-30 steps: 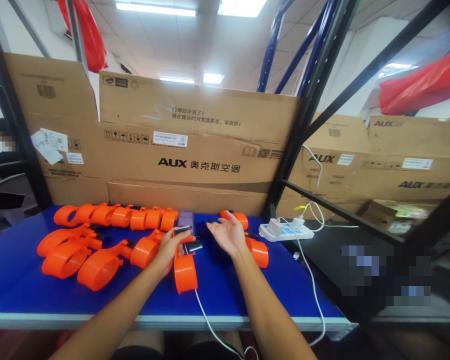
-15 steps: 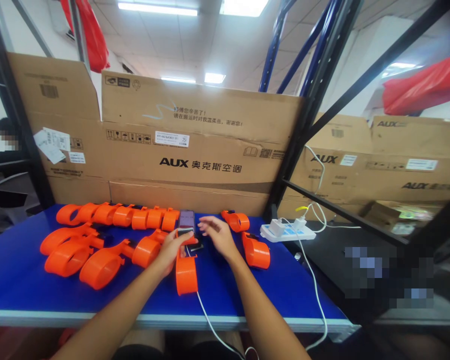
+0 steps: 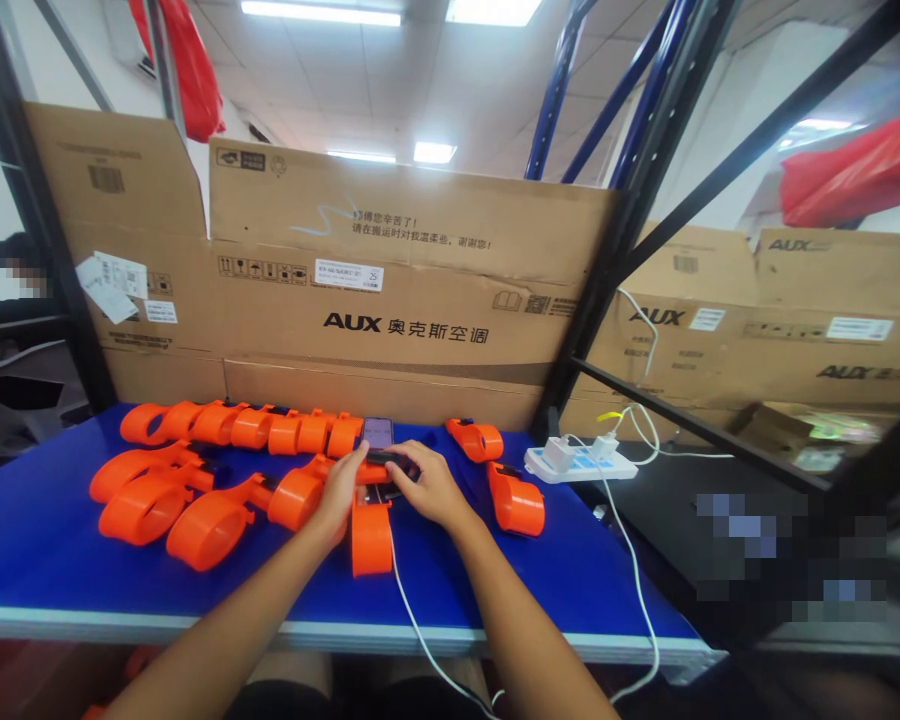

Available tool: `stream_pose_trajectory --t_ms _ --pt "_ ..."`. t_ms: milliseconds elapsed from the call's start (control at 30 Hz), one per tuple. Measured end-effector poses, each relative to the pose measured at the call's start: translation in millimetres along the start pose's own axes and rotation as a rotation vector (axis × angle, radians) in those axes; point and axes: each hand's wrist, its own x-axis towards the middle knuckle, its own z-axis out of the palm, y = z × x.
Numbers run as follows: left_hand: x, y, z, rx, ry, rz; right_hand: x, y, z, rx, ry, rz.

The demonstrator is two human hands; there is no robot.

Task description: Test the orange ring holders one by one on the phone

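Note:
Over the middle of the blue table, my left hand [image 3: 343, 490] and my right hand [image 3: 429, 482] close from both sides on a small black device [image 3: 381, 457]. Orange plastic shows around the device and between my hands. An orange ring-shaped holder [image 3: 372, 540] sits just below them, toward me; my fingers partly hide how it joins the device. From beside this ring a white cable [image 3: 405, 610] runs down past the table edge. Just beyond my fingertips, a phone [image 3: 378, 432] with a lit screen leans near the cardboard.
Several orange ring holders [image 3: 206, 528] lie in rows at the left. Two more, a near one [image 3: 520, 505] and a far one [image 3: 482, 441], lie at the right. A white power strip [image 3: 581, 462] with plugs sits by the black post. Cardboard [image 3: 420, 370] walls the back.
My right hand has moved in from the side, its spread fingers now closed on the device. My left hand has shifted its grip. The view has moved slightly.

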Motion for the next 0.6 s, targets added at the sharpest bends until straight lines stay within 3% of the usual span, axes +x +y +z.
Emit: stream_pose_trajectory --t_ms 167,367,467,600 --pt "3.3 8.7 -3.7 -0.099 0.097 0.024 -0.9 11.3 -7.4 -0.086 0.085 0.029" --pt "8.7 13.2 -5.1 -0.253 0.115 -0.079 -3.3 16.8 -8.6 -0.153 0.009 -0.023" --pt "11.1 8.3 -8.0 -0.186 0.109 -0.033 -5.3 20.2 -4.9 -0.239 -0.019 -0.011" --pt "13.1 -0.8 -11.2 0.062 0.026 0.078 -7.5 22.6 -2.2 -0.323 -0.04 -0.002"
